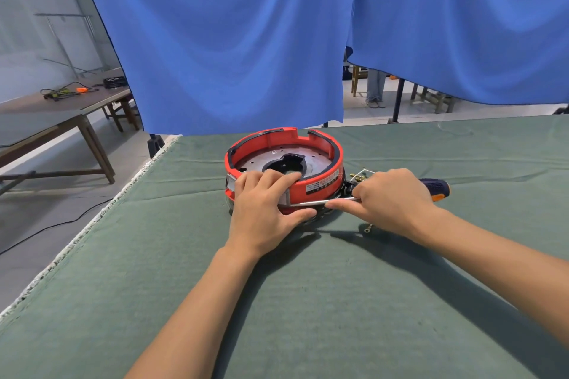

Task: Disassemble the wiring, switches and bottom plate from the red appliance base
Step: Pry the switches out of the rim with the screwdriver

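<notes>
Both forearms reach over the green counter [308, 301]. Left hand [261, 212] fingers curl over the red appliance base [284, 168] rim, gripping it. Right hand [391, 203] grips a screwdriver [432, 189], tip beside the left fingers.

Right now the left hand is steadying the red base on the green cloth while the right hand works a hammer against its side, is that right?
Not quite. The right hand holds a screwdriver, not a hammer; the head view shows its shaft against the red base. The left hand does steady it on the green cloth.

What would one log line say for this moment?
left hand: steadies red base | right hand: holds screwdriver, tip at base's near side | surface: green cloth
</notes>
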Available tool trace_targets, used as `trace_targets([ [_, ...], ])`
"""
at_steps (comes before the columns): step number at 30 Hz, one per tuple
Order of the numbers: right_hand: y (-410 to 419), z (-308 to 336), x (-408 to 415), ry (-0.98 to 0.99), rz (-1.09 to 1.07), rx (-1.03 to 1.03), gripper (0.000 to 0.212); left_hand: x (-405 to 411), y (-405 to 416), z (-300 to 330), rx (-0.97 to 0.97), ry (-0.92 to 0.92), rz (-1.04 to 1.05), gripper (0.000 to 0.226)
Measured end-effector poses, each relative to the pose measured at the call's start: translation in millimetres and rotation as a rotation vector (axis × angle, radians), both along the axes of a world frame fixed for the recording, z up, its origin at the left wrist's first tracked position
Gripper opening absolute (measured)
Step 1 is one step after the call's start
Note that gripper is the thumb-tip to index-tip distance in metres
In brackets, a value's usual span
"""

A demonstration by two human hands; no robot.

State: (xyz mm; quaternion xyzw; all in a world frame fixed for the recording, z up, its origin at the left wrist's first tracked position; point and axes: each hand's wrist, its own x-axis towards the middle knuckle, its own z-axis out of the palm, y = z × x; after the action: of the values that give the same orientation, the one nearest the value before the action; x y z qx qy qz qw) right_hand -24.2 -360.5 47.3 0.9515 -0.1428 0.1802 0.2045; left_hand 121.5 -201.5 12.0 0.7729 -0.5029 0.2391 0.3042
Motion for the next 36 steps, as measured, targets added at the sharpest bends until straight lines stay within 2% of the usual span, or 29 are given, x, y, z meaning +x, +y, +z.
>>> trace_targets([
  [7, 19, 8, -9, 0.014, -0.079, 0.06, 0.072, -2, -6, 2, -0.007, 0.019, 0.01, 0.063],
  [14, 42, 8, -15, 0.006, -0.123, 0.053, 0.067, -2, -5, 4, 0.032, 0.018, 0.01, 0.076],
  [21, 23, 6, -11, 0.031, -0.127, 0.093, 0.071, 3, 1, 5, 0.037, 0.04, -0.069, 0.066],
  [27, 11, -5, -8, 0.02, -0.137, 0.125, 0.082, 2, 5, 4, -0.124, 0.161, -0.16, 0.039],
  [31, 9, -12, -8, -0.01, -0.155, 0.204, 0.085, 0, 9, 3, -0.165, 0.141, -0.175, 0.025],
  [36, 8, -13, -8, -0.037, -0.174, 0.274, 0.085, -6, 14, 2, -0.15, 0.039, -0.157, 0.024],
])
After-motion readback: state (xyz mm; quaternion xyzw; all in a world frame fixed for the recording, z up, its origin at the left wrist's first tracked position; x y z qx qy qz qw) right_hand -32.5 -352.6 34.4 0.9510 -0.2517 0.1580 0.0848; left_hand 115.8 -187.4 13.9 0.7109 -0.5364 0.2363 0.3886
